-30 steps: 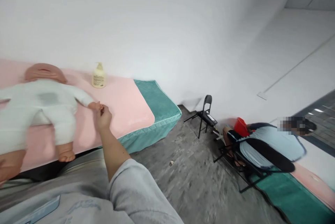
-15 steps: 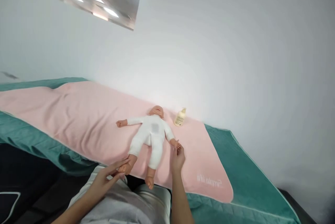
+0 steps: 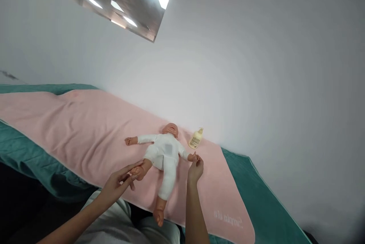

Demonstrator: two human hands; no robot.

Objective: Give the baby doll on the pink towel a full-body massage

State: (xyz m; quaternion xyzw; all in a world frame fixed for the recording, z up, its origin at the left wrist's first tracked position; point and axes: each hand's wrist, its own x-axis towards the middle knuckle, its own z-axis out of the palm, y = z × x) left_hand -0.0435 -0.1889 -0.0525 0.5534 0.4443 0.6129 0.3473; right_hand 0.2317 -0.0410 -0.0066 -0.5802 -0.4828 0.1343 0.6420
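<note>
- Wall point(image 3: 256, 65) rises pale behind the bed, closing off the far side; anything pushed that way would probably jam against it.
- Green cover point(image 3: 242, 175) spreads beneath the pink sheet, its outer folds dropping at the near side, where they could snag a sleeve or knee.
- Pink sheet point(image 3: 213, 183) lies over it, creased toward the left; a firm tug across those folds could bunch the cloth and drag whatever rests on top.
- Doll point(image 3: 159, 153), dressed in white, lies face up on the pink sheet, head toward the wall. Its straight leg point(image 3: 169, 177) reaches the near edge, so pulling two limbs toward the person at once could slide the body off.
- Left hand point(image 3: 114, 185) has its grip closed lightly around the doll's foot point(image 3: 137, 172) on the bent leg; with only fingers and thumb in contact, the heel could slip free and the leg drop.
- Right hand point(image 3: 195, 169) pinches the doll's small hand point(image 3: 194, 157) in its grip; lifting by so little could twist the arm or lose the hold.
- Pump bottle point(image 3: 195, 139) stands just beyond that outstretched arm, near the wall; a wide sweep upward could topple it, the soft sheet offering poor footing.
</note>
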